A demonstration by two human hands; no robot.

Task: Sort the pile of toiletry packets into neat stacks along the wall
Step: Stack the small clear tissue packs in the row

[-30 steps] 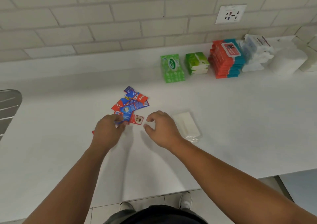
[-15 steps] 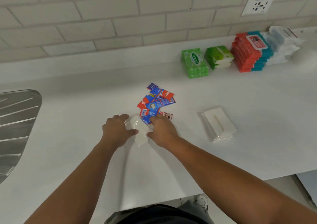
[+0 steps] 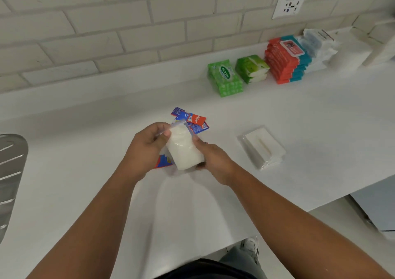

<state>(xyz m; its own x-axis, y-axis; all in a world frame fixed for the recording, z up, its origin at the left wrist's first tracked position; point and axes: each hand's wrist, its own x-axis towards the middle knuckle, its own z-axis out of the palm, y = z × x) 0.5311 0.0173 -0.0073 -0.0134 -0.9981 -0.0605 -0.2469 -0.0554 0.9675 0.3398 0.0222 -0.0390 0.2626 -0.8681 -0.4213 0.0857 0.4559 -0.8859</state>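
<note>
Your left hand pinches the top corner of the white packet, and your right hand grips its lower edge. The packet sits between both hands, lifted above the red and blue sachets. Grip the slippery wrap lightly and hold it flat. Its likely match is the clear-wrapped packet on the counter, to the right of your right hand. Lay yours squarely on top, edges aligned.

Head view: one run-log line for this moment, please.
held: white clear-wrapped soft packet | by: left hand, right hand | over: red-and-blue sachet pile | counter: second clear-wrapped white packet apart, right
</note>
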